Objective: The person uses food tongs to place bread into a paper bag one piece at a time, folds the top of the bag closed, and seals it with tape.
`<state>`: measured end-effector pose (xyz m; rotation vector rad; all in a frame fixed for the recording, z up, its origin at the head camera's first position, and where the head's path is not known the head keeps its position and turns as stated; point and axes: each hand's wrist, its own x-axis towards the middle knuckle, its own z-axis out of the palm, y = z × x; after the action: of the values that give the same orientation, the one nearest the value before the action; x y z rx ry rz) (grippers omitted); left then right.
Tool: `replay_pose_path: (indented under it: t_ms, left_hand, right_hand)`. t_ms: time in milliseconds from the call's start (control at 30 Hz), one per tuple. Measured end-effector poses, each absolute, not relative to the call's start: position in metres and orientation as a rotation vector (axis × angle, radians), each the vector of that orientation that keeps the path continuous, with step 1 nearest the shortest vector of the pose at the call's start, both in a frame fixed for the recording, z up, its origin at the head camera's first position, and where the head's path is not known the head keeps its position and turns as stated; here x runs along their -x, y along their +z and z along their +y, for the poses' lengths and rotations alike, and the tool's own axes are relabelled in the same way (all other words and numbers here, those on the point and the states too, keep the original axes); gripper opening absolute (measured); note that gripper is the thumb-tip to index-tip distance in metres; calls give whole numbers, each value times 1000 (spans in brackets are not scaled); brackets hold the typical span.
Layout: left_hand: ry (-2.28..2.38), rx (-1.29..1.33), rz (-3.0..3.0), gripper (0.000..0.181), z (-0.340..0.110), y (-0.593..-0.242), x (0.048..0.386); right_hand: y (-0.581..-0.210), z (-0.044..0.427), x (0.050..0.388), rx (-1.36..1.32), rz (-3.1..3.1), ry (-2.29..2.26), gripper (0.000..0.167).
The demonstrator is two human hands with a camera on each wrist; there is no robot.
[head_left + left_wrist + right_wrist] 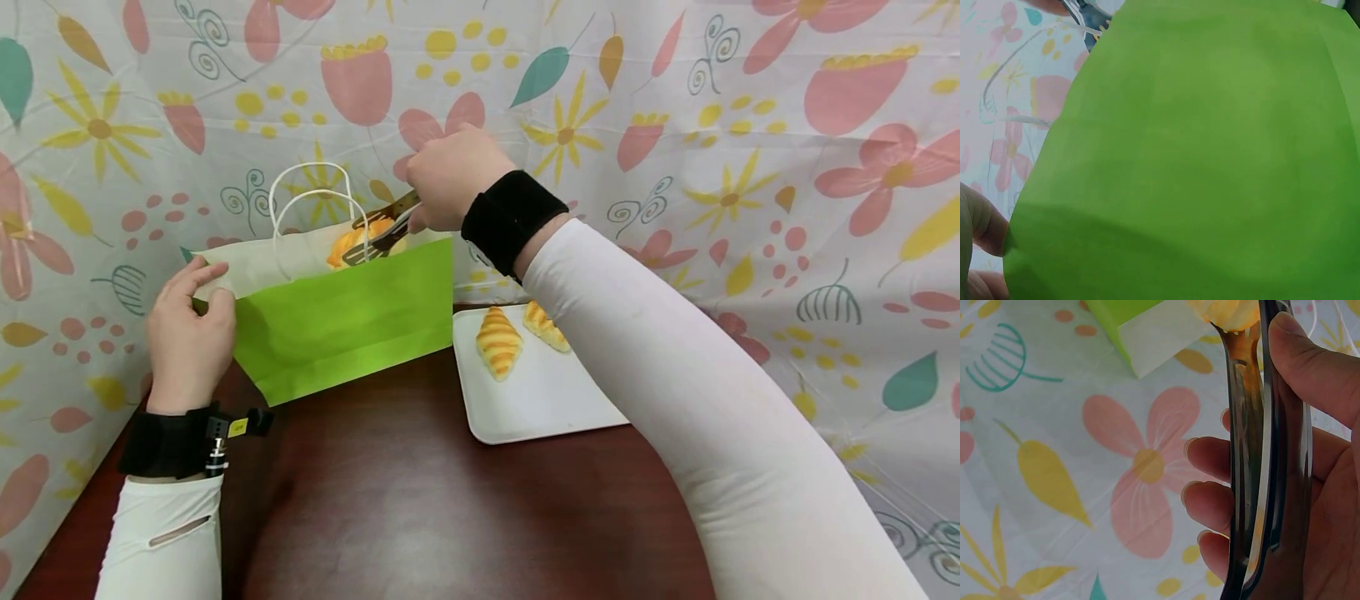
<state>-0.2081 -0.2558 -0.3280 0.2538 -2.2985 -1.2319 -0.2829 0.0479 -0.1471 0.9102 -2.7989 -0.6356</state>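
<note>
A green paper bag (345, 321) with white handles stands tilted on the table, its mouth upward. My left hand (191, 329) grips the bag's left top edge between thumb and fingers; in the left wrist view the bag's green side (1197, 150) covers most of the picture. Above the bag's right end, my right hand (459, 177) holds metal tongs (397, 218). Between the tong tips is a golden bread roll (347, 243), at the bag's mouth and partly behind a handle. In the right wrist view, fingers wrap the tongs (1244, 456) and a bit of the bread (1229, 314) shows.
Right of the bag lies a white tray (540, 417) bearing two striped pastries, one in full view (498, 343) and one (545, 325) partly behind my right arm. A floral cloth (675, 125) hangs behind the dark wooden table (420, 500).
</note>
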Motion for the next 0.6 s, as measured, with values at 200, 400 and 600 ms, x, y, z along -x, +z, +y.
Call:
replay_pose_path:
  t_ms: [200,400,600]
  left_hand:
    - [-1280,-229,-2371,63,-259,-326,204]
    - [-1354,-211,-2390,66,-265,-328,200]
    - [-1344,-217,-2376,66,-268,-330,198]
  right_hand:
    - [-152,38,280,-922,-2772,-663,49]
    - [-158,28,281,-937,-2754,-704,47]
    - [-167,19,284,-954,-2755,-696,43]
